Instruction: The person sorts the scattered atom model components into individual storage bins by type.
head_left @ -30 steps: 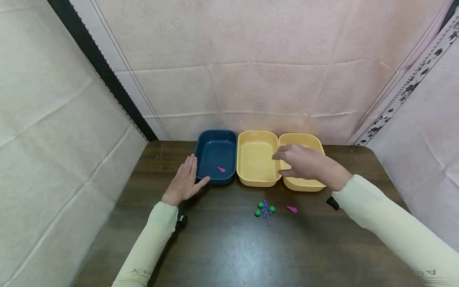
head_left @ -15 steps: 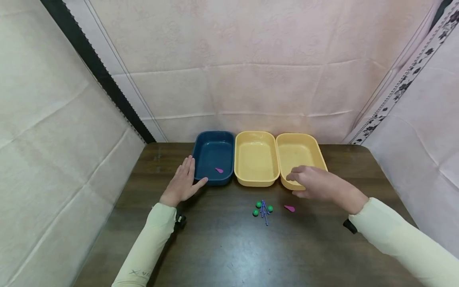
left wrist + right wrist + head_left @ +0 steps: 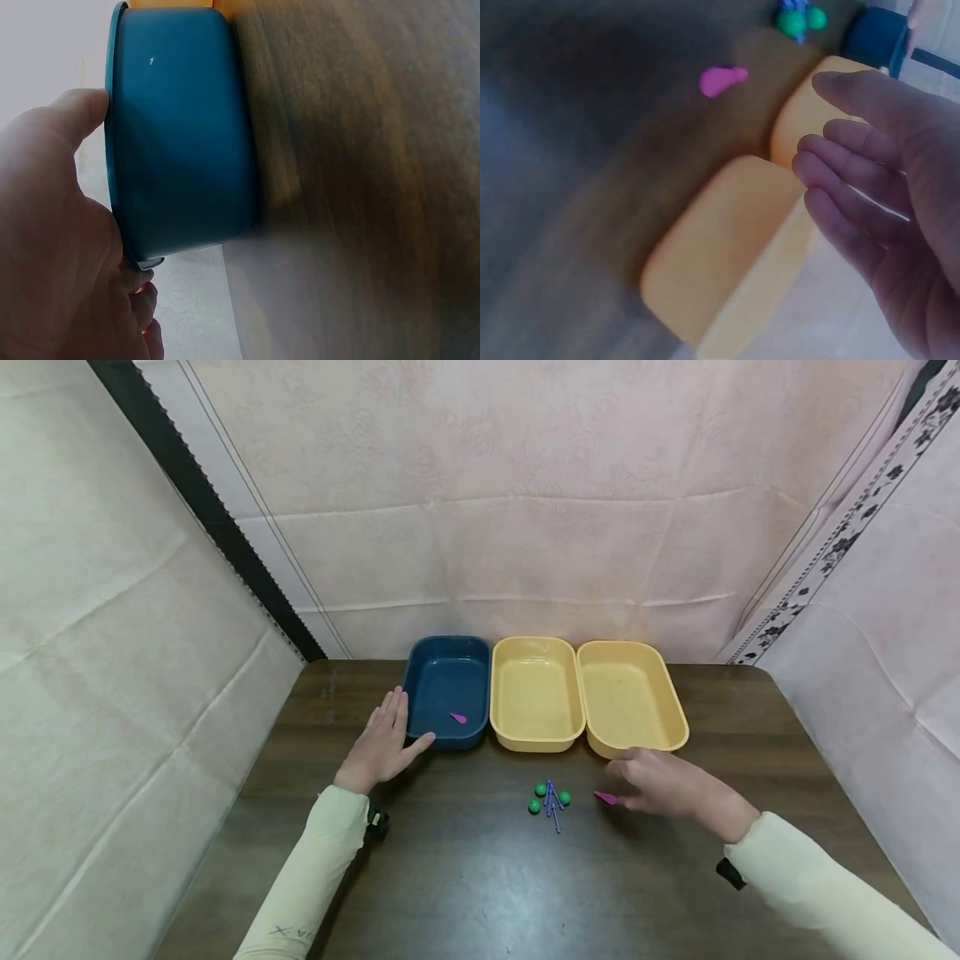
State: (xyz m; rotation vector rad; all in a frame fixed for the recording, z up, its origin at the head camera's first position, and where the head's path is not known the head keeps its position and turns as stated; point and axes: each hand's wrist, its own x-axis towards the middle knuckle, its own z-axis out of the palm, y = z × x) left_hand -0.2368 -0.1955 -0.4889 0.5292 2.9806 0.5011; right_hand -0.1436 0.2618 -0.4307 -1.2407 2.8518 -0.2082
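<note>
My left hand (image 3: pixel 381 745) rests with fingers extended against the left and front rim of a blue bin (image 3: pixel 180 135), its thumb touching the rim in the left wrist view. Inside that bin lies a small pink teardrop-shaped piece (image 3: pixel 458 718). Above the table, my right hand (image 3: pixel 667 783) hovers near a second pink teardrop piece (image 3: pixel 721 80), fingers loosely bent and holding nothing. To the left of that piece, several thin purple sticks (image 3: pixel 553 806) lie in a cluster. Green balls (image 3: pixel 534 807) surround the sticks on the table.
Two yellow bins, a middle one (image 3: pixel 537 745) and a right one (image 3: pixel 637 693), stand in a row beside the blue bin at the table's (image 3: pixel 480 877) back edge. Pale cloth (image 3: pixel 480 552) hangs behind and at both sides.
My right hand has moved from over the yellow bins toward me, down to the pink piece on the table. My left hand stays at the blue bin.
</note>
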